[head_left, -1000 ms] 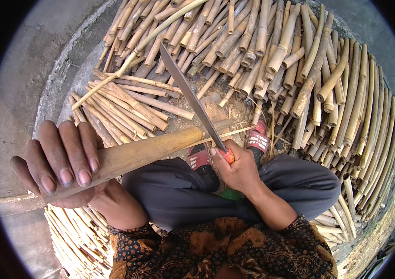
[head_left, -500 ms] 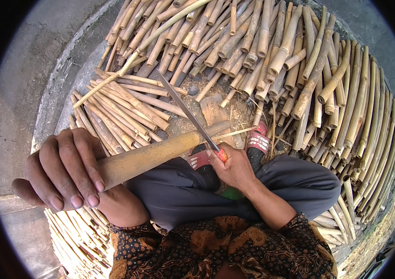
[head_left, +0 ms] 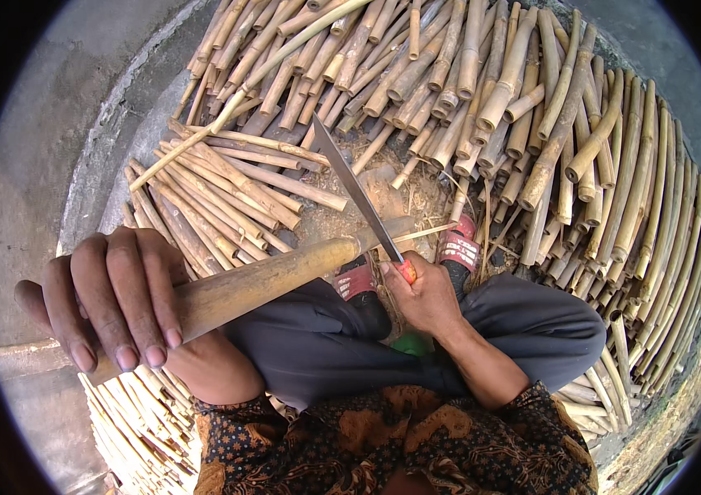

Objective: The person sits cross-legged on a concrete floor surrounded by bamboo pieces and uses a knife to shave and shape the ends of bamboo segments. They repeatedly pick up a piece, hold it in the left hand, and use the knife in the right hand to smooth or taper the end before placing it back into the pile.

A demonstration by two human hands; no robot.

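Observation:
A thick bamboo pole [head_left: 264, 279] slants across in front of me, its near end in my left hand [head_left: 119, 293], whose fingers are wrapped over it. My right hand [head_left: 425, 295] grips the red handle of a long-bladed knife [head_left: 350, 186]. The blade points up and to the left, crossing the bamboo close to its far end. A thin pale strip [head_left: 425, 233] sticks out to the right beside the blade. I cannot tell whether the blade's edge touches the bamboo.
A large pile of cut bamboo [head_left: 524, 107] curves around the far and right sides. Thinner lengths [head_left: 218, 198] lie at the left, with more sticks [head_left: 140, 429] at the lower left. My feet in sandals [head_left: 458, 249] rest among shavings; a concrete floor [head_left: 45, 181] is at far left.
The knife and my right hand have shifted right, and the blade stands a little steeper. The bamboo has turned slightly in my left hand.

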